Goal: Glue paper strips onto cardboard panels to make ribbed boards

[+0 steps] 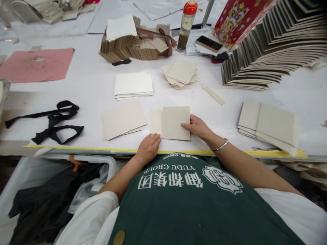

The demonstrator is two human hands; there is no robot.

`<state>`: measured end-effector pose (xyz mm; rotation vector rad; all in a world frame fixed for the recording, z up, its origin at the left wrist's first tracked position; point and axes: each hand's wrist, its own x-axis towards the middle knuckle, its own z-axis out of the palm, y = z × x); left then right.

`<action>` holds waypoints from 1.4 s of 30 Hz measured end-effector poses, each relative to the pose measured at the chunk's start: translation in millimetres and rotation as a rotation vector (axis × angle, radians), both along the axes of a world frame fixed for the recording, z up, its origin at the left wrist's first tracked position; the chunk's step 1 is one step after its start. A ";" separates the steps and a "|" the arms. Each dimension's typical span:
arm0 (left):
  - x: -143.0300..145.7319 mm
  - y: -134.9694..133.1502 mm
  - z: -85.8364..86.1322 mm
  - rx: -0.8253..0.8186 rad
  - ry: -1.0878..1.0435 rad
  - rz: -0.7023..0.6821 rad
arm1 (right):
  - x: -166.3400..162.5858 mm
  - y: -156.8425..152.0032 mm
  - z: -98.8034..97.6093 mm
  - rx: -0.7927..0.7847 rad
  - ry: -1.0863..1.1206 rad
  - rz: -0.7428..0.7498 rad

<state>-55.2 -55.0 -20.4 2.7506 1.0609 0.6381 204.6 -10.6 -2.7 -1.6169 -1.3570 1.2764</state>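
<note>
A beige square card (175,121) lies on the white table (92,85) right in front of me, overlapping a paler sheet (155,120) on its left. My right hand (198,127) pinches the card's right edge with thumb and fingers. My left hand (148,148) rests at the table's front edge with fingers curled, touching the lower left corner of the pale sheet. To the left sits a small stack of beige cards (122,119).
White sheets (133,85) and fanned beige squares (181,73) lie further back. More beige cards (270,126) sit at right, below a tall fanned cardboard stack (276,51). Black ribbons (56,122), pink paper (35,64), a bottle (186,25), a phone (208,43), a bin (51,190) below.
</note>
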 end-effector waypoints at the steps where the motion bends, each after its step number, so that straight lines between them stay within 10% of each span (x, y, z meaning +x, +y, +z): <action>1: 0.2 0.1 0.0 0.003 -0.004 0.001 | 0.2 0.1 -0.3 0.004 -0.009 0.002; 42: 1.5 0.2 -2.6 0.040 0.053 0.043 | 3.4 2.2 -2.8 0.007 -0.130 0.019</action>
